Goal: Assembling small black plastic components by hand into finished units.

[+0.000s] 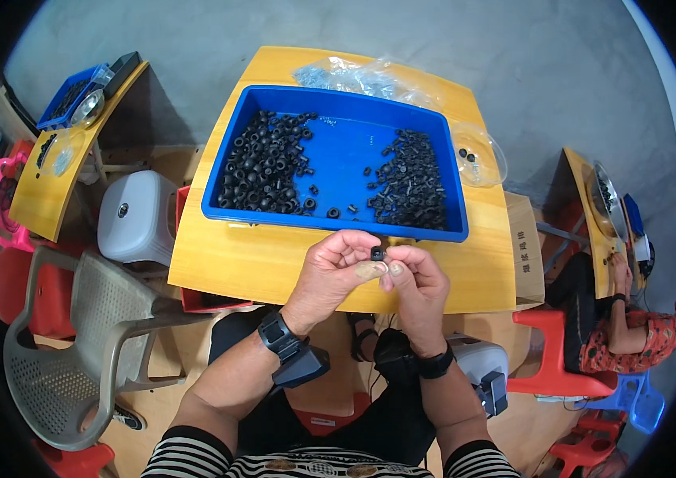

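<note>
My left hand (339, 267) pinches a small black round part (377, 253) between thumb and fingers, just past the near edge of a blue tray (338, 225). Close against it, the fingertips of my right hand (414, 275) are pressed together at the same spot; whether they grip a second piece is hidden. In the tray's left side lies a heap of black ring-like parts (262, 163). A pile of smaller black pieces (411, 183) fills its right side, and a few loose ones are scattered between.
The tray rests on a yellow wooden table (226, 259). Behind it lies a clear plastic bag (362, 78); at the right stands a clear round dish (477, 159) with a few black parts. A grey armchair (99, 319) is at left. Another person (625, 334) sits at a right-hand table.
</note>
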